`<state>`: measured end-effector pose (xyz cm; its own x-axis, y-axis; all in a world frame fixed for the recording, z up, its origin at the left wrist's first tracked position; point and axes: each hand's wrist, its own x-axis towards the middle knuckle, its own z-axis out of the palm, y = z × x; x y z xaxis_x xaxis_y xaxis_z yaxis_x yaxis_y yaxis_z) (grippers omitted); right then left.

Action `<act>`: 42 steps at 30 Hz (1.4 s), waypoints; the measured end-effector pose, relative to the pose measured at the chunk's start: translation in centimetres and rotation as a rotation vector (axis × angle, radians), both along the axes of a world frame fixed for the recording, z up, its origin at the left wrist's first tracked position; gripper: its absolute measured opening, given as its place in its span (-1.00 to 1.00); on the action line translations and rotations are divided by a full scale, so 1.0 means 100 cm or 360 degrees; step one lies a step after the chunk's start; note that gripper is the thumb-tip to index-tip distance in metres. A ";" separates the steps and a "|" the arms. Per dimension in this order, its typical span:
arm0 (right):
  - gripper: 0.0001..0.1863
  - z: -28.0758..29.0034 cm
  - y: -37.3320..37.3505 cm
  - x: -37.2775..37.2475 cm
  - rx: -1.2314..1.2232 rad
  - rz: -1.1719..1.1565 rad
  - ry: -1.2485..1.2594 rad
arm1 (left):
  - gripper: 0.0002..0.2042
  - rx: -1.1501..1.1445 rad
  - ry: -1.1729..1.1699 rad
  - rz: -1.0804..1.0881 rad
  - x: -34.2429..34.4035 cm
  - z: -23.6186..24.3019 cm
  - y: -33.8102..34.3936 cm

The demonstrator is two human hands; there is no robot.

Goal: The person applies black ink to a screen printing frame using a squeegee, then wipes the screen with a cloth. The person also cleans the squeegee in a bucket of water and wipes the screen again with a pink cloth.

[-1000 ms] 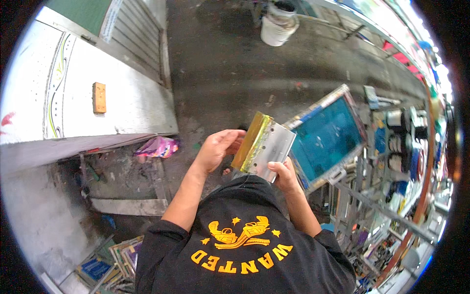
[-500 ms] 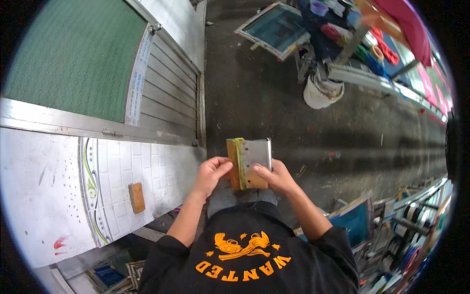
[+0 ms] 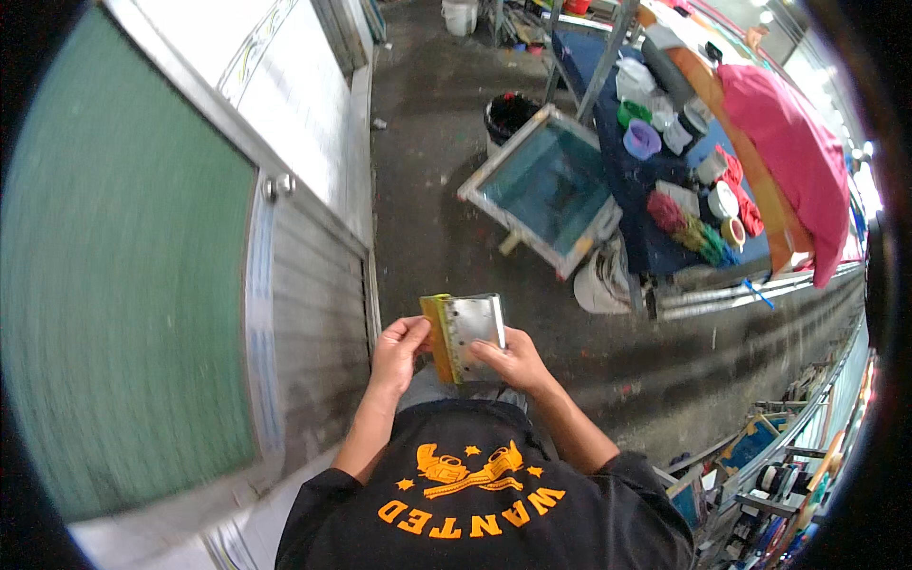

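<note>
In front of my waist I hold a squeegee (image 3: 475, 328), a flat silver metal plate with small holes and a yellow-orange blade along its left side. My right hand (image 3: 513, 359) grips the metal part at its lower right, thumb lying on top and the other fingers hidden underneath. At the blade's left edge, my left hand (image 3: 404, 344) is closed in a pinch, thumb against bent fingers. The blade's underside is out of sight.
A green-panelled metal door (image 3: 123, 275) stands close on the left. Ahead, a framed printing screen (image 3: 546, 190) leans beside a white bucket (image 3: 603, 280) and a black-lined bin (image 3: 510, 119). At right, a blue-covered table (image 3: 608, 66) carries tubs, cloths and tape; a cluttered rack (image 3: 779, 484) stands nearer.
My view has shifted forward and turned, so the screen and table show more fully. The orange block on the white ledge has left view. Both hands keep hold of the squeegee.
</note>
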<state>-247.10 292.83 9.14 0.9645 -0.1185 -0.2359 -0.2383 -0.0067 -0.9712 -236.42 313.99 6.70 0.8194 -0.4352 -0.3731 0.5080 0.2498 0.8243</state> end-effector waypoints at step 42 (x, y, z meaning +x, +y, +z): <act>-0.66 0.187 -0.390 0.995 0.0418 -0.0848 -0.1637 | -0.32 0.0054 0.0399 -0.1038 1.098 -0.047 -0.462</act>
